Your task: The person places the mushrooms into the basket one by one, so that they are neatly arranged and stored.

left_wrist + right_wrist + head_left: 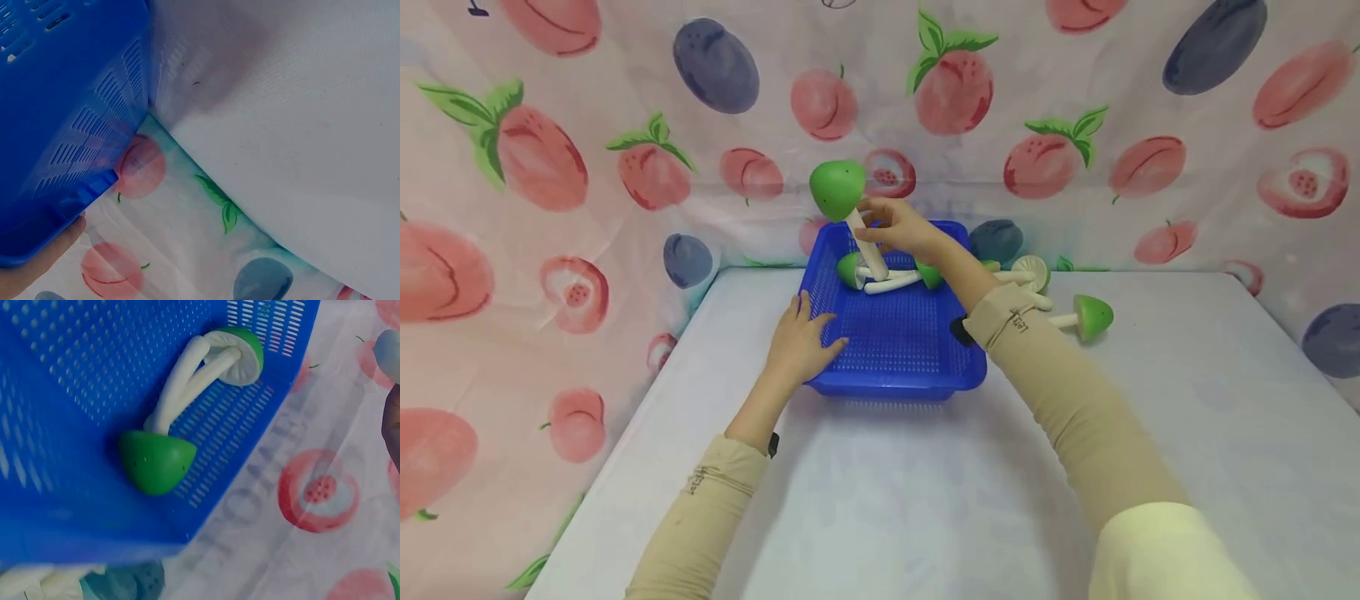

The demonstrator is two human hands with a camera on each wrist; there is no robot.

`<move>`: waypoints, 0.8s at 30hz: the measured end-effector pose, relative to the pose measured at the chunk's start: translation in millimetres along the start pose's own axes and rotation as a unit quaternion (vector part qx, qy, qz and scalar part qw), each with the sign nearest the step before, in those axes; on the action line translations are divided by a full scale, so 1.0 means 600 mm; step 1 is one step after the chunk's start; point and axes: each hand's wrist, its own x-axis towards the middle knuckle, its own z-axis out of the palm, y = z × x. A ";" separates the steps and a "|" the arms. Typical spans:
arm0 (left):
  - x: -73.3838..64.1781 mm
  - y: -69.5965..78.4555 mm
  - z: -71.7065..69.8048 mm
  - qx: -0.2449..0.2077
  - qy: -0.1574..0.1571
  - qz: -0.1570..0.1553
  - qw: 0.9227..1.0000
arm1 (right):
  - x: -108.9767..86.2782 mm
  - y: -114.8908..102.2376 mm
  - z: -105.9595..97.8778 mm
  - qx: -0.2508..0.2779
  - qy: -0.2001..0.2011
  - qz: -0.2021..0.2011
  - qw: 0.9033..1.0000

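Note:
A green-capped toy mushroom [837, 190] with a pale stem is held in my right hand [901, 227], cap up, above the back of the blue basket [887, 382]. My right fingers pinch its stem. Inside the basket lie further toy mushrooms [157, 461] at the far end, white stems side by side and caps at opposite ends. My left hand [797, 343] holds the basket's left rim, thumb on the inner side. In the left wrist view, one finger [59, 247] lies along that rim; the rest are hidden.
Several toy mushrooms lie on the white table right of the basket, partly behind my right forearm; one green-capped mushroom [1093, 317] shows at their right end. A fruit-printed cloth [820, 50] hangs along the back and left of the table [1210, 400].

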 end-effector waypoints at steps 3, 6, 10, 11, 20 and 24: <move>0.002 0.001 0.003 -0.003 0.000 0.002 1.000 | 0.012 0.017 0.006 0.016 0.005 0.001 1.000; 0.002 0.003 0.005 -0.001 -0.005 0.007 1.000 | 0.021 0.036 0.011 0.019 0.012 0.009 1.000; 0.000 0.004 0.004 -0.001 -0.017 0.003 1.000 | 0.031 0.061 0.017 0.005 0.019 0.021 1.000; -0.001 0.003 0.003 -0.001 -0.019 0.001 1.000 | 0.033 0.066 0.018 0.003 0.021 0.024 1.000; -0.003 -0.002 0.002 -0.001 -0.016 -0.005 1.000 | 0.052 0.112 0.029 -0.025 0.042 0.068 0.997; -0.003 -0.003 0.002 -0.002 -0.017 -0.008 1.000 | 0.055 0.129 0.035 -0.043 0.036 0.079 0.995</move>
